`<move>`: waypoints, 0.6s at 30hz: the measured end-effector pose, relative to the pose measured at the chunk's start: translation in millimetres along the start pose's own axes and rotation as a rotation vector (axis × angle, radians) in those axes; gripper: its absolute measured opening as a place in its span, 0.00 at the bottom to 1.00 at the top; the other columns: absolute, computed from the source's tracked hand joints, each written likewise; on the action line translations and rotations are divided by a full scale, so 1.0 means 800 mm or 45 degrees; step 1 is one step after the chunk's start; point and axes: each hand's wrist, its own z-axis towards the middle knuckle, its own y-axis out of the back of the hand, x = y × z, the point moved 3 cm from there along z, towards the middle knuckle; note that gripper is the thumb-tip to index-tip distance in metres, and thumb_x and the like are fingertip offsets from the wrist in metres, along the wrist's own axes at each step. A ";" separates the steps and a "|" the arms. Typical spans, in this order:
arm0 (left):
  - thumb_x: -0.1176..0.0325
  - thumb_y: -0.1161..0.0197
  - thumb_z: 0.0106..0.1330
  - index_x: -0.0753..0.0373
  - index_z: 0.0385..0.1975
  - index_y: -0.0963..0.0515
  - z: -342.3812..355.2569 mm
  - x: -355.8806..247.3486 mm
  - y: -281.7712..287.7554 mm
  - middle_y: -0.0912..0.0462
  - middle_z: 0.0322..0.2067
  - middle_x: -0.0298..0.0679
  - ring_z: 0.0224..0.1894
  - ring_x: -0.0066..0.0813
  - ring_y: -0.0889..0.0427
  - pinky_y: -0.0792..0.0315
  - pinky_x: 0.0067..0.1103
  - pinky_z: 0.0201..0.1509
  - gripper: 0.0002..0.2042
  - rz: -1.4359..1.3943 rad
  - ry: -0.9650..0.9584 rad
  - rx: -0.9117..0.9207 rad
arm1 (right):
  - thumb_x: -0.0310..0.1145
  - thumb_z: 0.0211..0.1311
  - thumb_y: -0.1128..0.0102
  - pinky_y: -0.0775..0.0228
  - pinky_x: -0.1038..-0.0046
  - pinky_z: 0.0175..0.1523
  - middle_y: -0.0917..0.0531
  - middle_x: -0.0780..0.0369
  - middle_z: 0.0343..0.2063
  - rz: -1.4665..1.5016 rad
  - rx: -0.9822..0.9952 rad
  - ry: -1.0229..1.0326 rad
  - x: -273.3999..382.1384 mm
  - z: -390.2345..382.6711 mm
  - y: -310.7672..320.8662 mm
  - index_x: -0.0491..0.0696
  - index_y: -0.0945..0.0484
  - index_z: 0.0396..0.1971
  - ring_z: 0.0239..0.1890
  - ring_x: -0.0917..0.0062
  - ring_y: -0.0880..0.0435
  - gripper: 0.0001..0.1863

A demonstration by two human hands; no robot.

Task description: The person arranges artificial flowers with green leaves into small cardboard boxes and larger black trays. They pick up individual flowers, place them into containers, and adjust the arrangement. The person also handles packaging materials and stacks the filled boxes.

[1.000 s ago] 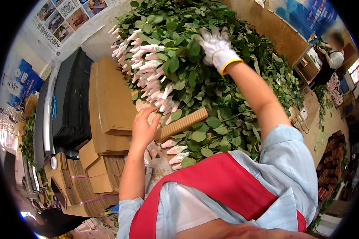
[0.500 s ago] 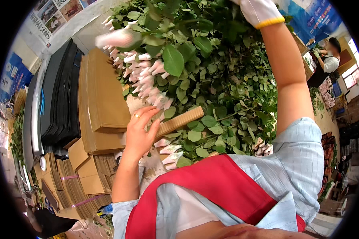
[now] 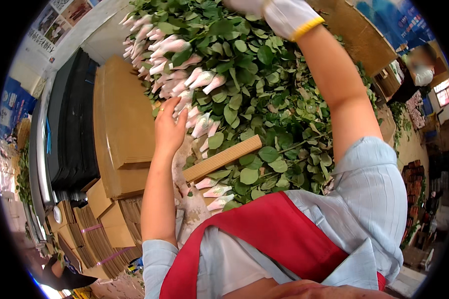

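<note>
Roses with leafy green stems [image 3: 279,94] lie in a big pile, their buds [image 3: 202,78] covered in pale pink-white net sleeves and pointing left. My left hand [image 3: 168,127], bare with a ring, is at the left edge of the pile beside the lower buds. Its thumb stands apart from the fingers, and nothing shows in it. My right hand [image 3: 289,17], in a white glove with a yellow cuff, reaches over the far stems at the top edge. Its fingers are blurred and partly cut off. A corrugated cardboard strip [image 3: 223,158] lies across the near leaves, with a few sleeved buds [image 3: 217,191] below it.
Left of the roses stand stacks of brown cardboard [image 3: 124,109] and black sheets [image 3: 75,119]. Folded boxes [image 3: 117,219] are piled nearer. A brown board [image 3: 356,35] stands at the far right. Another person [image 3: 421,70] is at the right; someone's dark clothing [image 3: 65,276] shows at the lower left.
My left hand has moved up and away from the cardboard strip toward the buds. My gloved right hand has shifted left. The blurred bud and stem raised above the pile now lie among the others.
</note>
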 end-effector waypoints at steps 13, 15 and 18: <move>0.74 0.35 0.67 0.66 0.51 0.17 -0.031 -0.056 0.016 0.15 0.51 0.48 0.55 0.45 0.17 0.24 0.32 0.60 0.13 -0.010 -0.133 0.094 | 0.33 0.60 0.41 0.19 0.62 0.32 0.13 0.62 0.26 0.181 -0.871 -0.120 0.033 -0.053 -0.113 0.53 0.16 0.26 0.32 0.65 0.11 0.06; 0.74 0.35 0.68 0.66 0.51 0.17 -0.025 -0.046 0.023 0.15 0.51 0.47 0.54 0.42 0.16 0.23 0.32 0.58 0.13 -0.112 0.024 0.102 | 0.31 0.58 0.40 0.18 0.63 0.41 0.14 0.62 0.30 0.280 -1.177 -0.145 0.048 -0.021 -0.048 0.53 0.17 0.27 0.36 0.66 0.11 0.03; 0.74 0.36 0.69 0.66 0.51 0.17 -0.015 -0.044 0.020 0.15 0.51 0.46 0.53 0.40 0.15 0.22 0.30 0.55 0.13 -0.099 -0.081 0.088 | 0.27 0.57 0.40 0.19 0.66 0.47 0.14 0.63 0.34 0.269 -1.104 -0.129 0.072 0.012 0.005 0.55 0.16 0.33 0.40 0.68 0.13 0.07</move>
